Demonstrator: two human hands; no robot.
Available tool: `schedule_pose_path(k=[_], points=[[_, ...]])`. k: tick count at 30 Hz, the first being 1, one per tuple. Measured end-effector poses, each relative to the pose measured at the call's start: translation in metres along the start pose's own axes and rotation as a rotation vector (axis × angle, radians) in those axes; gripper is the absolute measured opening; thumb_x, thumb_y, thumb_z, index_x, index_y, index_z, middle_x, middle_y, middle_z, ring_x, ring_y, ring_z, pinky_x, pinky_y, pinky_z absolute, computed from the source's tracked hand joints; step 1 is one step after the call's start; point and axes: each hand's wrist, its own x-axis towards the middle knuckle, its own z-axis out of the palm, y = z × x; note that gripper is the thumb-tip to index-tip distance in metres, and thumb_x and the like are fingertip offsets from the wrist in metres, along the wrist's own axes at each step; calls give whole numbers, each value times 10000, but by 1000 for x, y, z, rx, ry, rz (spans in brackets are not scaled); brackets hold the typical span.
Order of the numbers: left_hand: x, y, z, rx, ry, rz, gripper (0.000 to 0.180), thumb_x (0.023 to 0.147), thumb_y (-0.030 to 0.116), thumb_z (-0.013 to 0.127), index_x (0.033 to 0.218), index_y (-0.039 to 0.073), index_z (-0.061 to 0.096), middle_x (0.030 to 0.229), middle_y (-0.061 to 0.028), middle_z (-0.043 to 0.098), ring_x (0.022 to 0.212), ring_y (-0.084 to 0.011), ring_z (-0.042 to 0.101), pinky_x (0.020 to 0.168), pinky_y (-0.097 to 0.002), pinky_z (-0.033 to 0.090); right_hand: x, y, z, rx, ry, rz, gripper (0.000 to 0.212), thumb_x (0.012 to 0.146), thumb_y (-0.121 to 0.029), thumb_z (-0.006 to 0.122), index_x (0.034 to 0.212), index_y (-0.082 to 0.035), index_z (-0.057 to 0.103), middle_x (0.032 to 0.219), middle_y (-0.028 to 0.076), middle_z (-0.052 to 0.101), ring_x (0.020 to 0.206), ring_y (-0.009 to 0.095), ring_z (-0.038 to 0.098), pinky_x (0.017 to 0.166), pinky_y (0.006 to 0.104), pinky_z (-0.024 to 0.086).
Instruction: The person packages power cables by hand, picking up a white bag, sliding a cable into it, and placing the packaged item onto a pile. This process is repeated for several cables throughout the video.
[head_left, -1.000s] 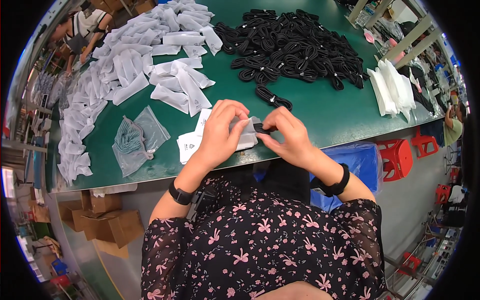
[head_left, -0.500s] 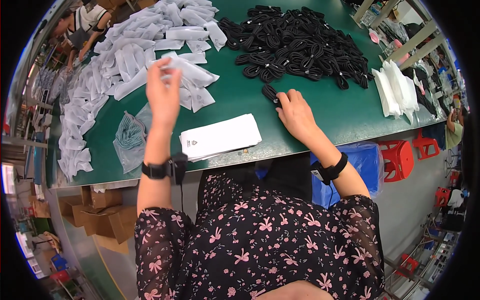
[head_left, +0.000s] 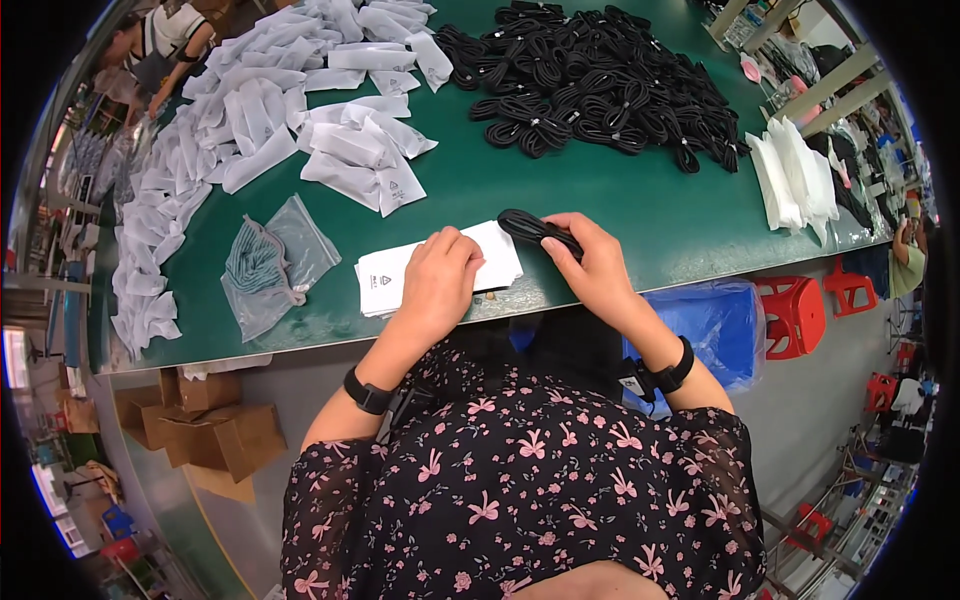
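A stack of flat white bags (head_left: pixel 385 282) lies near the table's front edge. My left hand (head_left: pixel 440 280) rests on it, fingers curled together and pinching at the top bag; the fingertips are partly hidden. In my right hand (head_left: pixel 592 262) is a coiled black cable (head_left: pixel 530 228), held between thumb and fingers just over the stack's right end. A large heap of similar coiled black cables (head_left: pixel 610 80) sits at the back. On the left, many filled white bags (head_left: pixel 250 110) are piled, with several nearer ones (head_left: pixel 360 160) lying beyond my left hand.
A clear plastic bag with a striped grey-green cloth item (head_left: pixel 262 265) lies front left on the green table (head_left: pixel 450 195). White packets (head_left: pixel 785 180) sit at the right edge. Below are a blue plastic-lined bin (head_left: pixel 705 330), red stools (head_left: pixel 790 315) and cardboard boxes (head_left: pixel 215 430). Another person (head_left: pixel 165 45) works at far left.
My left hand has let go of a filled white bag on the pile and come back to the stack. My right hand has brought the coiled cable nearer, toward the stack.
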Motion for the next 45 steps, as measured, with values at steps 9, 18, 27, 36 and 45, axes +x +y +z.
schedule_pose_path(k=[9, 18, 27, 36, 45], points=[[-1, -1, -5, -326, 3, -292, 69, 854, 14, 649, 883, -18, 595, 785, -89, 587, 697, -186, 560, 673, -285, 464, -9, -14, -7, -180, -5, -362, 261, 847, -95, 690, 1092, -22, 636, 867, 122, 584, 721, 288, 589, 653, 377, 485], [2, 5, -8, -396, -4, -104, 74, 852, 6, 649, 881, -1, 581, 881, -80, 610, 778, -172, 566, 711, -291, 469, -3, -13, -6, -331, -125, -642, 315, 814, -17, 701, 1122, -17, 637, 862, 86, 578, 762, 236, 589, 670, 328, 486], [27, 14, -22, -248, 77, 84, 85, 843, 2, 644, 892, 11, 576, 945, -89, 616, 903, -194, 561, 808, -324, 450, 9, -17, 13, 266, -137, -62, 320, 839, -11, 678, 1154, -29, 623, 962, 62, 570, 786, 158, 558, 719, 264, 478], [54, -12, -53, -977, 69, -272, 131, 919, 130, 629, 966, 10, 608, 973, -27, 618, 858, -130, 551, 735, -271, 443, 41, -36, 6, 134, 98, -444, 319, 832, -29, 689, 1146, -63, 642, 1061, 109, 544, 786, 172, 561, 708, 268, 472], [69, -24, -83, -199, 479, -111, 225, 854, 85, 680, 1062, 16, 630, 930, -52, 600, 786, -136, 557, 718, -274, 476, 128, 66, -1, -708, 337, -352, 259, 869, -129, 670, 1113, -50, 640, 1082, 134, 587, 839, 285, 624, 732, 384, 518]])
